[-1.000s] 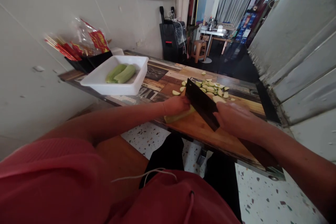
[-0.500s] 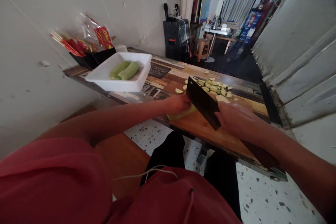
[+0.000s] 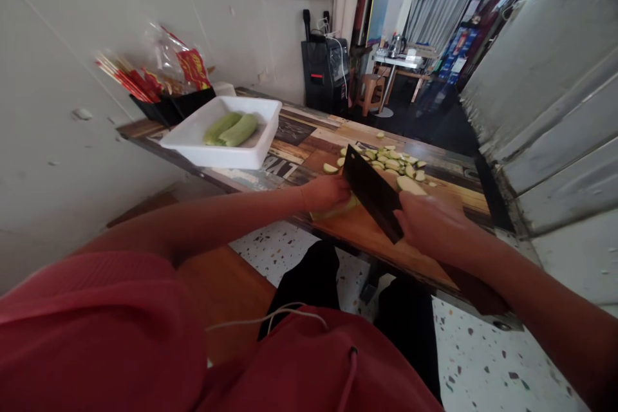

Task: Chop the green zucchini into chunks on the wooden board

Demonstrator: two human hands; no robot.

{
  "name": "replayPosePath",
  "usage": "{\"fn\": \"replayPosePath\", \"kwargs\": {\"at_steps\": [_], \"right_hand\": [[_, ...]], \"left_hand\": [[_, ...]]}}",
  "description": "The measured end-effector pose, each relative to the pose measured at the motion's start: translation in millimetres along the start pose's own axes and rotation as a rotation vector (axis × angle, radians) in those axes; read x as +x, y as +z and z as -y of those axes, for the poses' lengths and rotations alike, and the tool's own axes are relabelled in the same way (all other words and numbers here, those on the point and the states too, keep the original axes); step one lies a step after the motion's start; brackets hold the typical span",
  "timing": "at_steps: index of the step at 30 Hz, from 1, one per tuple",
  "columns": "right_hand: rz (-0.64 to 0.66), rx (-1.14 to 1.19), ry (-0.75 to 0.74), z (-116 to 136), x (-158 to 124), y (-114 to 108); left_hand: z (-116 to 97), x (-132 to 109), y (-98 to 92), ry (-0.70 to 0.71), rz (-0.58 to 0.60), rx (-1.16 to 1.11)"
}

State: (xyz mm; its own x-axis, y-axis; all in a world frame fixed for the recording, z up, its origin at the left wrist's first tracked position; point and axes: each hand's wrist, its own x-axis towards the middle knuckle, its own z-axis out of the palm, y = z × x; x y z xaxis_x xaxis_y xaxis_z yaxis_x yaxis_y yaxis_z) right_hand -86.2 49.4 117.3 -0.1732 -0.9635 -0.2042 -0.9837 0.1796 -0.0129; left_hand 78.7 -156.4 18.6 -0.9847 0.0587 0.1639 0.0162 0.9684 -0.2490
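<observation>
My right hand [image 3: 425, 215] is closed round the grip of a dark, wide-bladed cleaver [image 3: 371, 192], its blade slanting down across the wooden cutting board [image 3: 371, 232]. My left hand [image 3: 328, 193] is closed on a pale green zucchini piece [image 3: 333, 211] lying on the board, close to the blade's left side. Part of that piece is hidden behind my fingers. Several cut zucchini slices [image 3: 392, 161] lie heaped beyond the cleaver, and a larger cut piece [image 3: 409, 185] rests just past my right hand.
On the left of the table [image 3: 309, 141], a white plastic tray [image 3: 219, 158] holds two zucchini [image 3: 239, 130]. Behind it, a black holder [image 3: 181, 106] contains chopsticks and red packets. A black speaker-like box [image 3: 324, 74] stands by the wall.
The view has shifted slightly. Both hands, the cleaver and the zucchini piece keep nearly the same places; the cleaver sits a touch lower in the picture.
</observation>
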Motion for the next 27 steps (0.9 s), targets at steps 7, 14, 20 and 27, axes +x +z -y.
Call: {"fn": "replayPosePath", "kwargs": {"at_steps": [7,14,20,27], "right_hand": [[0.128,0.027,-0.025,10,1,8],[0.034,0.007,-0.015,4,1,11],[0.038,0.027,-0.041,12,-1,4],[0.110,0.002,-0.044,12,0,16]], "left_hand": [[1,-2,-1.5,0.009,-0.012,-0.039],[8,-17,-6.0,0.126,-0.059,-0.137],[2,-19,2.2,0.052,-0.071,-0.094],[2,-26,2.1,0.064,-0.104,-0.166]]}}
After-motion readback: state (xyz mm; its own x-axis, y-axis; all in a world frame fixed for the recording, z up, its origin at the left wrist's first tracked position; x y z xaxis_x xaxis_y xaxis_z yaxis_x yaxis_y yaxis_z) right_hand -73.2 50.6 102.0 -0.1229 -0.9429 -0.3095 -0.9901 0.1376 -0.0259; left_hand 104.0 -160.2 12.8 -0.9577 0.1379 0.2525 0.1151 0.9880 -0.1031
